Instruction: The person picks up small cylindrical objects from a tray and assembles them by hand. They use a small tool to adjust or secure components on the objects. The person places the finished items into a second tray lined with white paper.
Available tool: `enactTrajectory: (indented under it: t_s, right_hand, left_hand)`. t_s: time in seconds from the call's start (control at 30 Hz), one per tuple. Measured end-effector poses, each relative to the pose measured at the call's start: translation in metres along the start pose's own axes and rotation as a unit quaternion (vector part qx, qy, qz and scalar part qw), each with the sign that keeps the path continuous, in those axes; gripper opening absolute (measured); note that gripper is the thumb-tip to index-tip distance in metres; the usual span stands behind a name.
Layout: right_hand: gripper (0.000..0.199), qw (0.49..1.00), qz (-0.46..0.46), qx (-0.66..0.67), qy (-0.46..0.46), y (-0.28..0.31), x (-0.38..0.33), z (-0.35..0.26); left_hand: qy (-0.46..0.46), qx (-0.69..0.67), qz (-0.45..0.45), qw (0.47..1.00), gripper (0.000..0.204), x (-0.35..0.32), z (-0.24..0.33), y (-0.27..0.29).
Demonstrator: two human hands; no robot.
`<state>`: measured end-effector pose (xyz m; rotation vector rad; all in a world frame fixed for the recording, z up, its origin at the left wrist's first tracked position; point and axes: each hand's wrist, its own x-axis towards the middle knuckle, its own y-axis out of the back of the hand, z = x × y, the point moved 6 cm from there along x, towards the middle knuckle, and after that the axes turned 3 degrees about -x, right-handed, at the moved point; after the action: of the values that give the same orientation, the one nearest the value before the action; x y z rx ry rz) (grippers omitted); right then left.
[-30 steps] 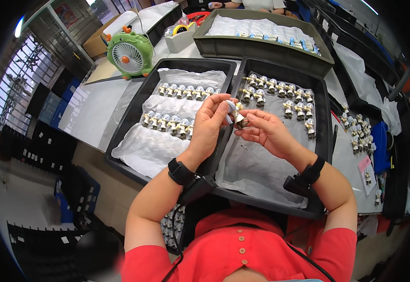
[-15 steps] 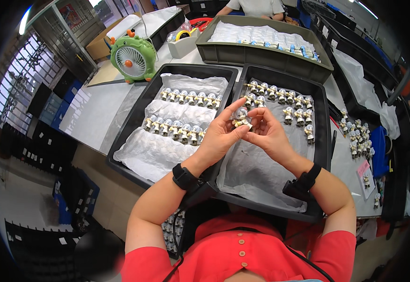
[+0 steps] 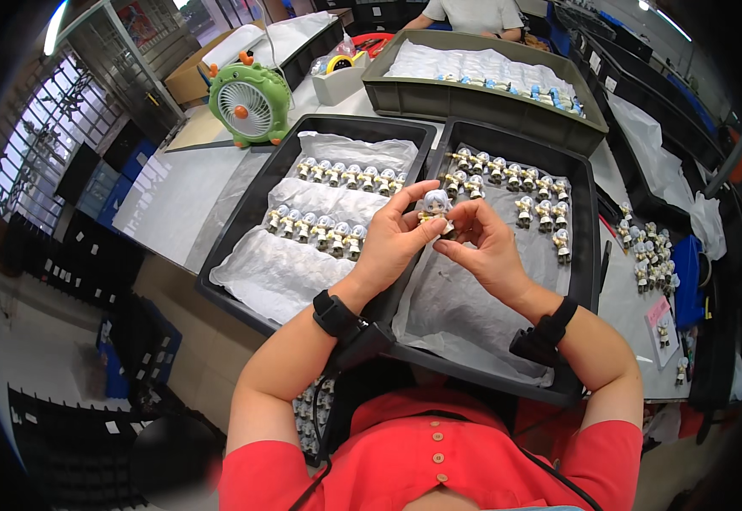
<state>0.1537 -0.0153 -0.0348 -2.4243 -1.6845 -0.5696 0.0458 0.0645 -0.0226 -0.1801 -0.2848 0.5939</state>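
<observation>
- Figurine (image 3: 435,203): pale-haired, light-clothed, dark at the base; held between the two hands, face toward the wearer, raised above the right-hand tray.
- Left hand (image 3: 395,241): closed on the figurine, thumb across its lower front.
- Right hand (image 3: 492,254): fingers curled and narrow at the figurine's right side; whether they grip it, cannot tell.
- Black tray (image 3: 520,140) beneath the hands: paper-lined; similar figurines (image 3: 513,176) lie beyond and to the right of the right hand.
- Second black tray (image 3: 362,126), left of the left hand: two rows of figurines on white paper.
- Right of the right hand, outside the tray: a cluster of figurines (image 3: 647,253).
- Beyond the hands: an olive bin (image 3: 490,109); farther left, a green fan (image 3: 260,85).
</observation>
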Motion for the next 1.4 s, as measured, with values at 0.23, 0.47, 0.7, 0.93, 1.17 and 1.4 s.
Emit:
enactTrajectory:
  t_s: [0.23,0.47,0.7,0.93,1.17,1.4]
  right_hand:
    - [0.038,0.973,-0.038,-0.183,0.136,-0.009,-0.002,-0.028]
    - [0.023,0.990,-0.008,-0.131,0.057,0.009,0.005,-0.021]
    - [0.015,0.991,-0.022,-0.129,0.028,0.007,0.007,-0.014]
    - [0.010,0.990,-0.043,-0.135,-0.002,0.010,0.008,-0.001]
    - [0.011,0.988,-0.028,-0.146,-0.035,0.020,0.014,0.008]
    - [0.012,0.985,-0.041,-0.165,-0.036,0.021,0.015,0.014]
  left_hand:
    - [0.008,0.056,0.065,0.996,0.044,0.004,0.007,0.018]
    - [0.106,0.308,0.026,0.945,0.037,0.001,0.070,0.081]
    - [0.305,0.657,-0.108,0.681,0.048,-0.059,0.028,0.148]
    - [0.411,0.546,-0.147,0.715,0.045,-0.090,-0.008,0.172]
    - [0.444,0.607,-0.121,0.648,0.045,-0.091,-0.012,0.185]
    - [0.466,0.484,-0.096,0.734,0.039,-0.101,-0.015,0.180]
